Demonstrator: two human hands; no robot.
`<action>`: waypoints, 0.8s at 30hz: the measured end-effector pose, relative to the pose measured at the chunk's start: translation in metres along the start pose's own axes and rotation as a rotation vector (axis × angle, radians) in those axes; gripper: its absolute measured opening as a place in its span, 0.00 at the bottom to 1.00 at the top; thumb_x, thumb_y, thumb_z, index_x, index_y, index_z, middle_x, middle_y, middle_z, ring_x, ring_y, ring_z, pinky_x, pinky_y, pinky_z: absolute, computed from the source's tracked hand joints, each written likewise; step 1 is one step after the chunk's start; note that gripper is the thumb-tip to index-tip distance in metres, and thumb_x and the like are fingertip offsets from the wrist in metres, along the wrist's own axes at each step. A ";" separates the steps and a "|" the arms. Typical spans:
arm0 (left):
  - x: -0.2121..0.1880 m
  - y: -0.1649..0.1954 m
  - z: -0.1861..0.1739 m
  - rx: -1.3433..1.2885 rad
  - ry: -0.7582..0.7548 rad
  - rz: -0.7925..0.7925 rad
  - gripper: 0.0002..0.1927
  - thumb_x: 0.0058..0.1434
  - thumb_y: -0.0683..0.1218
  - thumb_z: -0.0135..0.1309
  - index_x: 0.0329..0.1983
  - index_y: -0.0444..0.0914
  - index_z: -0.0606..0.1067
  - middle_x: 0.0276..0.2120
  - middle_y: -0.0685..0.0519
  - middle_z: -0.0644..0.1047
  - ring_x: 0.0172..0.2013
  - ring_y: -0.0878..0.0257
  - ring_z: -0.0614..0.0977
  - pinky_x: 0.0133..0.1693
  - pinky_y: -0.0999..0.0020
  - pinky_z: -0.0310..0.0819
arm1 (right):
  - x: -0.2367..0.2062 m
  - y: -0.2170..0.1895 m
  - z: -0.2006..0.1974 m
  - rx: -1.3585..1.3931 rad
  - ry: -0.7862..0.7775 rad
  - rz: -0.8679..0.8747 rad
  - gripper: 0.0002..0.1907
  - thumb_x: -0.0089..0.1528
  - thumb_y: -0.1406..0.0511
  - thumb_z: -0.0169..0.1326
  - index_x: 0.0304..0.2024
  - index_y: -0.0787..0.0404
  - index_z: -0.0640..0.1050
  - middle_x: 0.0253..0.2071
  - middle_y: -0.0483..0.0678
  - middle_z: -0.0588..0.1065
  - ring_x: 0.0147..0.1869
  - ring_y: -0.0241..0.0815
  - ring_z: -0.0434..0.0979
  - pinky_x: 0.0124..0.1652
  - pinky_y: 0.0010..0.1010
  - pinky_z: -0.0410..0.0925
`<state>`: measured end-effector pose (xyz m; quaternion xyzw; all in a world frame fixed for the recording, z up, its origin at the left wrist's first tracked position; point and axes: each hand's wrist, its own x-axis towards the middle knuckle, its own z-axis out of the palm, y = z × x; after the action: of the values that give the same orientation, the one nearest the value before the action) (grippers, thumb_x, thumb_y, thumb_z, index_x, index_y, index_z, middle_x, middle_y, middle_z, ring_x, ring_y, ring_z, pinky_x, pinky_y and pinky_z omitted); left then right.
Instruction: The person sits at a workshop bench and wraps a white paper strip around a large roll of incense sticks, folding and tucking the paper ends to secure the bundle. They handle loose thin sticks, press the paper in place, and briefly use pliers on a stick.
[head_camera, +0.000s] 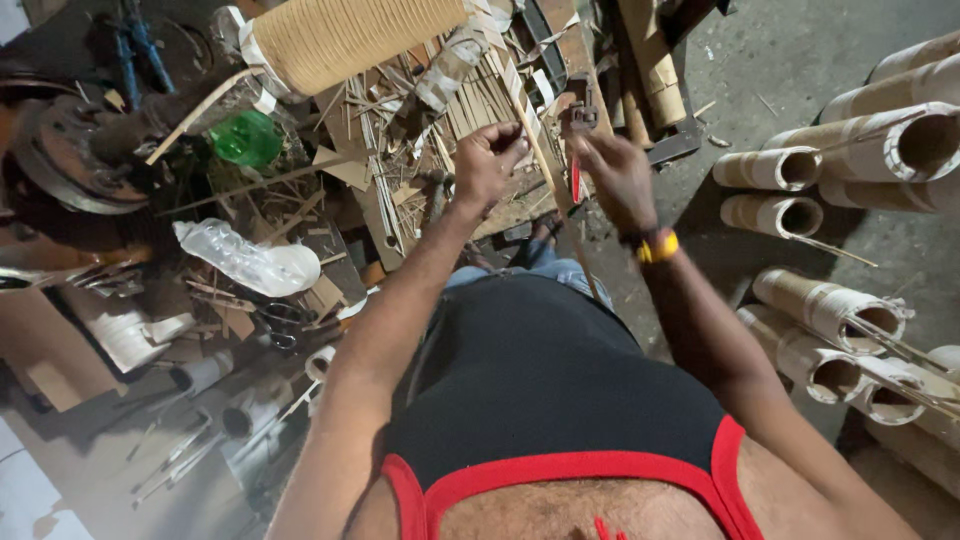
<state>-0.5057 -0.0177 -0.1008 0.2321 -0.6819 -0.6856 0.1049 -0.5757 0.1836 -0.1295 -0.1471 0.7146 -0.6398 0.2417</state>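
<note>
While the left hand (487, 160) pinches the upper end of a long thin pale bamboo strip (530, 135), the right hand (612, 175) closes fingers lower down, keeping it taut above the scrap-littered floor (800, 60), beside the cardboard tubes (770, 168).

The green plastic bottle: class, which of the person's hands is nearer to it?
Left. The left hand is just right of the green plastic bottle; the right hand lies farther right, beyond it.

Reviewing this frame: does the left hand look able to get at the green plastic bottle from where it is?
Probably yes. The left hand pinches a thin strip and would have to release it; the green bottle lies to its left among scraps, with nothing tall between them.
</note>
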 end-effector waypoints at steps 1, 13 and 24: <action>0.000 0.000 0.000 -0.045 -0.021 0.005 0.10 0.61 0.34 0.61 0.46 0.31 0.80 0.38 0.53 0.84 0.37 0.69 0.84 0.42 0.73 0.83 | 0.018 -0.005 0.011 0.157 -0.068 0.093 0.14 0.69 0.62 0.55 0.52 0.63 0.80 0.42 0.38 0.82 0.43 0.27 0.80 0.43 0.22 0.73; -0.042 0.000 -0.006 0.476 0.014 0.098 0.07 0.67 0.36 0.57 0.45 0.36 0.82 0.30 0.47 0.83 0.29 0.66 0.84 0.32 0.70 0.74 | 0.075 -0.022 0.035 -0.419 -0.152 -0.190 0.11 0.66 0.65 0.59 0.33 0.69 0.81 0.24 0.50 0.74 0.28 0.34 0.72 0.29 0.31 0.65; -0.074 0.019 -0.016 0.508 0.020 -0.085 0.11 0.63 0.48 0.63 0.36 0.34 0.82 0.21 0.49 0.81 0.20 0.63 0.78 0.25 0.64 0.72 | 0.028 -0.024 0.046 -0.125 -0.061 -0.175 0.08 0.68 0.69 0.57 0.39 0.71 0.80 0.31 0.46 0.76 0.36 0.30 0.74 0.36 0.26 0.68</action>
<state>-0.4373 0.0013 -0.0685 0.2863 -0.8209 -0.4937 0.0210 -0.5774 0.1269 -0.1133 -0.2432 0.7297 -0.6080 0.1967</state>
